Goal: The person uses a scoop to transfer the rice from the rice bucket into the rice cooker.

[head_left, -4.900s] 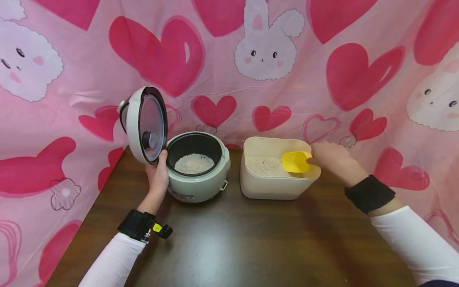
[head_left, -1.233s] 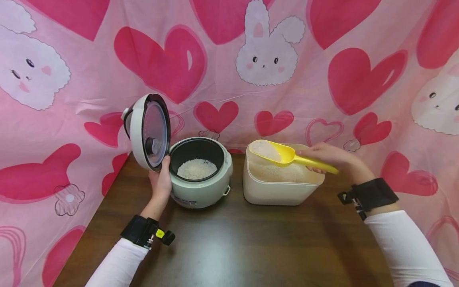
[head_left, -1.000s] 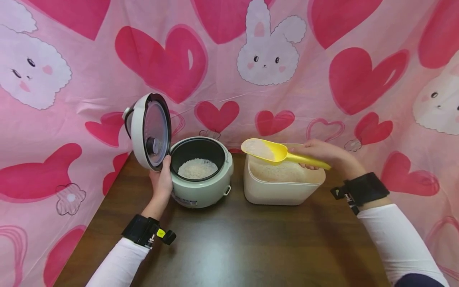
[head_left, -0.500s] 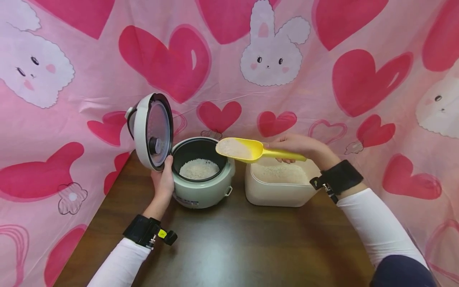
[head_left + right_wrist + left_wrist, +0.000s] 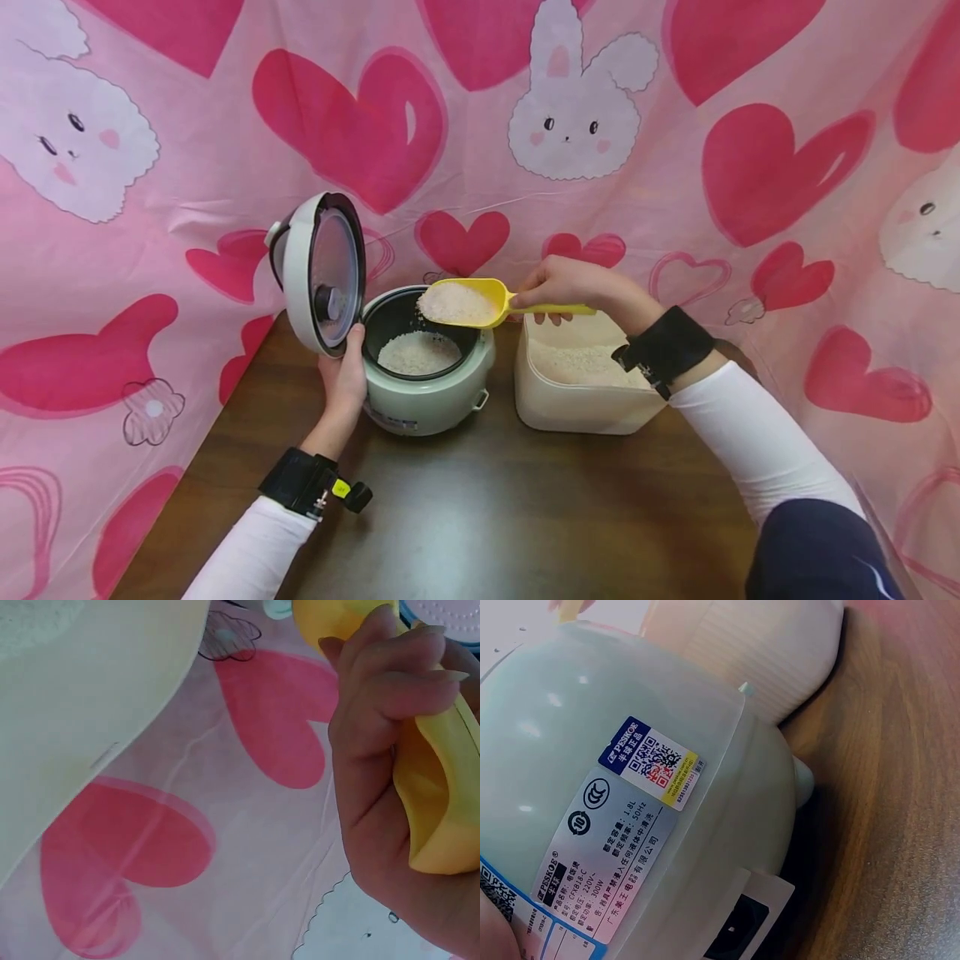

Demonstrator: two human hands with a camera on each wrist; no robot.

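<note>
My right hand (image 5: 562, 286) grips the handle of a yellow scoop (image 5: 497, 293), with fingers curled round it in the right wrist view. Rice (image 5: 455, 302) fills the scoop, whose mouth is above the right back part of the rice cooker (image 5: 427, 408). A few grains show at the scoop's lip. More rice (image 5: 418, 353) lies in the cooker's dark inner pot. At the cooker's left, my left hand (image 5: 345, 379) holds the lower edge of the raised lid (image 5: 303, 275), thumb on the near side; its other fingers are mostly hidden. The left wrist view shows the cooker's labelled outside (image 5: 667, 840).
A cream rice bin (image 5: 588, 410) with rice inside stands right of the cooker, partly under my right forearm. Both stand on a dark wooden table (image 5: 465, 517). A pink cloth (image 5: 480, 183) with hearts and rabbits hangs close behind them.
My right hand has lifted the scoop from the bin, loaded with rice, and moved it left to over the cooker's pot. The left hand and lid have kept their place.
</note>
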